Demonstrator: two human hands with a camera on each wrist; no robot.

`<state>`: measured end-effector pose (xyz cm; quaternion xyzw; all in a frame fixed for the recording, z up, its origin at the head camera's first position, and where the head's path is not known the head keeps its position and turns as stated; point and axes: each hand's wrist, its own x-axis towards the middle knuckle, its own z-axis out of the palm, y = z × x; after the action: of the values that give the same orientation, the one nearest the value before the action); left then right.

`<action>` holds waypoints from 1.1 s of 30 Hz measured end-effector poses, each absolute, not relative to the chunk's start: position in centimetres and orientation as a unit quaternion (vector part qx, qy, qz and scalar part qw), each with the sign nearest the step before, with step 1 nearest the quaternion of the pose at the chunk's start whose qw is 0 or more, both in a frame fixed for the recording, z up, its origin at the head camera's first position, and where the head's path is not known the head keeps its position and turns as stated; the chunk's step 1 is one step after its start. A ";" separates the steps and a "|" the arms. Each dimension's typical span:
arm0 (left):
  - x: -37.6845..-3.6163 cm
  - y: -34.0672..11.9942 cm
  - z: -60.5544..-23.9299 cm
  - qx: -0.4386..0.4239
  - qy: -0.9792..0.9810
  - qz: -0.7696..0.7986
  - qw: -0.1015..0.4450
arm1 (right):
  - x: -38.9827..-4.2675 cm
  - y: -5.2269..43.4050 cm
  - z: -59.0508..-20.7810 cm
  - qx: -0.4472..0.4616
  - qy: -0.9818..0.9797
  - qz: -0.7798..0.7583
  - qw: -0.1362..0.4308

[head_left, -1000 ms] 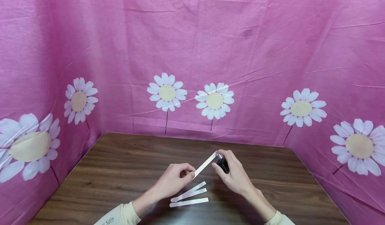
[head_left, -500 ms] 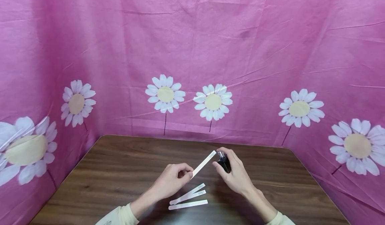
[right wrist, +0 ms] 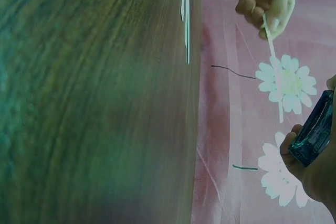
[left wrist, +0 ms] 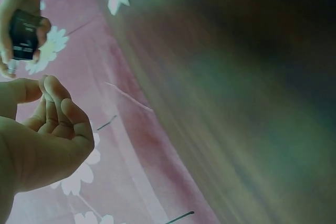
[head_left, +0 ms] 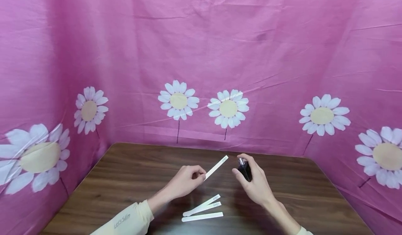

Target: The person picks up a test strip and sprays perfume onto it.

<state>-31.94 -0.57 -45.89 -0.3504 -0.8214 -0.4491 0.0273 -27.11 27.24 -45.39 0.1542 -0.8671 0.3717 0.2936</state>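
Note:
My left hand pinches the near end of a narrow white paper test strip between thumb and fingers. The strip slants up and away to the right, printed at its far end. My right hand grips a small black perfume bottle with a silver spray top, its index finger over the top. The bottle stands apart from the strip's tip. In the left wrist view, pale lettering shows on the dark bottle. In the right wrist view, the held strip hangs between the hands.
Below the hands, two printed strips fan out from overlapping rounded ends on the brown wooden table. A third strip lies just in front of them. Pink cloth with large daisies surrounds the table's far and side edges.
The bottle in my right hand has moved right, away from the strip's tip, widening the gap. My left hand still holds the strip. The head view has shifted slightly.

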 end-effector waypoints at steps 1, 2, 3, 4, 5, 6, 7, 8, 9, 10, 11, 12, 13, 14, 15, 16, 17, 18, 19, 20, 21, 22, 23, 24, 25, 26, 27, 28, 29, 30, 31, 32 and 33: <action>-32.4 -0.4 -46.0 -0.353 -0.824 -0.443 0.027 | -27.1 27.3 -45.4 0.150 -0.867 0.375 0.292; -32.9 -0.3 -46.0 -0.355 -0.826 -0.438 0.026 | -27.1 27.4 -45.4 0.147 -0.867 0.376 0.291; -33.5 -0.2 -46.0 -0.355 -0.828 -0.432 0.025 | -27.1 27.4 -45.4 0.144 -0.867 0.377 0.291; -34.0 0.0 -46.1 -0.356 -0.831 -0.427 0.023 | -27.1 27.5 -45.4 0.143 -0.868 0.378 0.290; -34.6 0.1 -46.2 -0.357 -0.832 -0.423 0.023 | -27.1 27.6 -45.4 0.143 -0.868 0.378 0.289; -35.2 0.1 -46.2 -0.358 -0.834 -0.419 0.023 | -27.1 27.7 -45.4 0.142 -0.869 0.378 0.288; -35.8 0.2 -46.2 -0.359 -0.836 -0.414 0.023 | -27.2 27.8 -45.4 0.142 -0.869 0.377 0.287; -36.4 0.2 -46.3 -0.360 -0.839 -0.408 0.023 | -27.2 27.8 -45.4 0.141 -0.870 0.376 0.287; -37.1 0.1 -46.3 -0.359 -0.842 -0.403 0.021 | -27.2 27.8 -45.5 0.142 -0.870 0.376 0.286; -37.7 0.1 -46.4 -0.358 -0.845 -0.397 0.019 | -27.3 27.9 -45.5 0.142 -0.870 0.375 0.286; -38.2 0.0 -46.4 -0.357 -0.848 -0.391 0.017 | -27.3 27.9 -45.5 0.143 -0.871 0.374 0.286; -38.7 -0.1 -46.5 -0.353 -0.853 -0.385 0.014 | -27.3 27.9 -45.5 0.143 -0.871 0.373 0.286; -39.2 -0.2 -46.6 -0.348 -0.857 -0.379 0.011 | -27.2 27.9 -45.6 0.144 -0.871 0.372 0.287; -39.6 -0.3 -46.7 -0.342 -0.861 -0.376 0.008 | -27.3 28.0 -45.6 0.144 -0.871 0.372 0.287; -40.0 -0.4 -46.8 -0.336 -0.865 -0.373 0.006 | -27.3 28.0 -45.6 0.143 -0.871 0.372 0.287; -40.3 -0.6 -46.9 -0.328 -0.868 -0.372 0.004 | -27.3 28.0 -45.5 0.142 -0.871 0.372 0.287; -40.5 -0.6 -46.9 -0.321 -0.872 -0.370 0.005 | -27.3 28.0 -45.5 0.141 -0.871 0.373 0.286; -40.7 -0.7 -47.0 -0.313 -0.875 -0.369 0.004 | -27.3 28.0 -45.4 0.141 -0.871 0.374 0.285; -41.0 -0.7 -47.2 -0.309 -0.877 -0.368 0.006 | -27.2 28.2 -45.4 0.139 -0.872 0.373 0.285; -41.2 -0.6 -47.3 -0.305 -0.879 -0.366 0.008 | -27.1 28.3 -45.4 0.137 -0.873 0.373 0.283; -41.4 -0.5 -47.4 -0.302 -0.881 -0.364 0.010 | -27.0 28.3 -45.3 0.136 -0.873 0.373 0.282; -41.6 -0.5 -47.5 -0.298 -0.883 -0.363 0.009 | -27.0 28.3 -45.4 0.138 -0.874 0.372 0.281; -41.9 -0.5 -47.7 -0.296 -0.885 -0.359 0.012 | -26.9 28.3 -45.4 0.139 -0.874 0.372 0.280; -42.1 -0.6 -47.8 -0.294 -0.886 -0.357 0.014 | -26.9 28.3 -45.5 0.141 -0.874 0.371 0.279; -42.4 -0.7 -47.9 -0.290 -0.889 -0.355 0.014 | -26.9 28.2 -45.6 0.144 -0.874 0.371 0.278; -42.7 -0.8 -48.0 -0.287 -0.890 -0.353 0.013 | -27.0 28.2 -45.7 0.146 -0.874 0.372 0.277; -42.9 -0.9 -48.0 -0.285 -0.892 -0.352 0.012 | -27.1 28.1 -45.8 0.148 -0.874 0.372 0.277; -43.3 -1.0 -48.1 -0.283 -0.894 -0.347 0.012 | -27.2 28.1 -45.9 0.150 -0.874 0.372 0.276; -43.6 -1.1 -48.2 -0.283 -0.896 -0.341 0.011 | -27.3 28.1 -46.0 0.150 -0.874 0.372 0.276; -43.8 -1.2 -48.4 -0.284 -0.898 -0.336 0.009 | -27.3 28.0 -46.1 0.152 -0.873 0.372 0.276; -44.1 -1.3 -48.5 -0.283 -0.901 -0.328 0.009 | -27.4 28.0 -46.1 0.154 -0.873 0.371 0.276; -44.5 -1.5 -48.6 -0.285 -0.903 -0.320 0.011 | -27.4 27.9 -46.2 0.156 -0.873 0.370 0.277; -44.8 -1.5 -48.6 -0.287 -0.905 -0.314 0.013 | -27.4 27.9 -46.2 0.158 -0.872 0.369 0.279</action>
<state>-44.78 -1.54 -48.60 -0.2874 -0.9049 -0.3136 0.0130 -27.38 27.91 -46.18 0.1582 -0.8721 0.3694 0.2793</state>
